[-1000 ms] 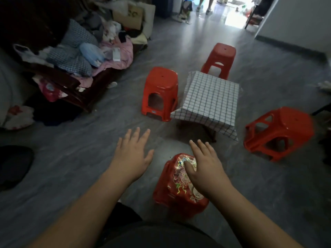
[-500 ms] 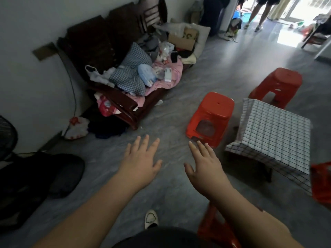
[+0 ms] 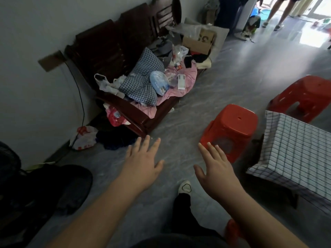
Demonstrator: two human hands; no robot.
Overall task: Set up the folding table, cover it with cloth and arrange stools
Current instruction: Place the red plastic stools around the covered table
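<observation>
The low table (image 3: 294, 200) stands draped in a white cloth (image 3: 295, 154) with dark grid lines. A red plastic stool (image 3: 232, 126) stands upright just beside its left edge. A second red stool (image 3: 308, 95) stands behind it. The red shape (image 3: 232, 231) before it is perhaps a third.

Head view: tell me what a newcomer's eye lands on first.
The left hand and right hand reach out open and empty at the centre. Just beyond the right hand stands a bright red plastic stool, beside a white checked tablecloth at the right edge. Along the wall at the left of the frame, a dark wooden bench is heaped with blue checked pillows and pink cloth.
</observation>
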